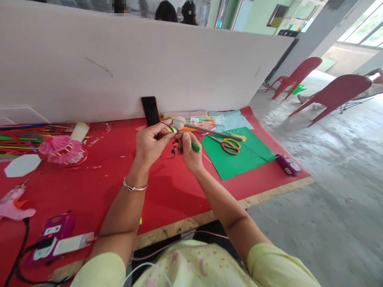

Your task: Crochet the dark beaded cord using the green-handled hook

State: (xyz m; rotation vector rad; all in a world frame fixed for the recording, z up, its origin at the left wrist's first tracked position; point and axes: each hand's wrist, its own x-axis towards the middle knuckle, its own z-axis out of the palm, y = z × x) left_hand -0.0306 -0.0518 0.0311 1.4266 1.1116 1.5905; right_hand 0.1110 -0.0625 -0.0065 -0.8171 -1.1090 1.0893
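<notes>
My left hand (149, 145) is closed in a pinch, thumb and fingertips on a small craft piece with a pale round head (178, 122). A yellow-green bit and thin dark strands show at its fingertips. My right hand (190, 153) meets it there, fingers closed on the same piece. A green object (195, 146) with a thin light rod pokes out of the right hand; its kind is unclear. Behind the hands, a long grey fuzzy stem (212, 131) runs right from the pale head. Small dark bead-like bits (173, 151) hang below the fingers.
Scissors (230, 146) lie on a green sheet (239, 167) at right. A phone (150, 111) leans against the white board (125, 63). At left are pipe cleaners (18, 139), a pink pleated piece (61, 149), a glue gun (14, 203) and a purple power strip (54, 235) with cords.
</notes>
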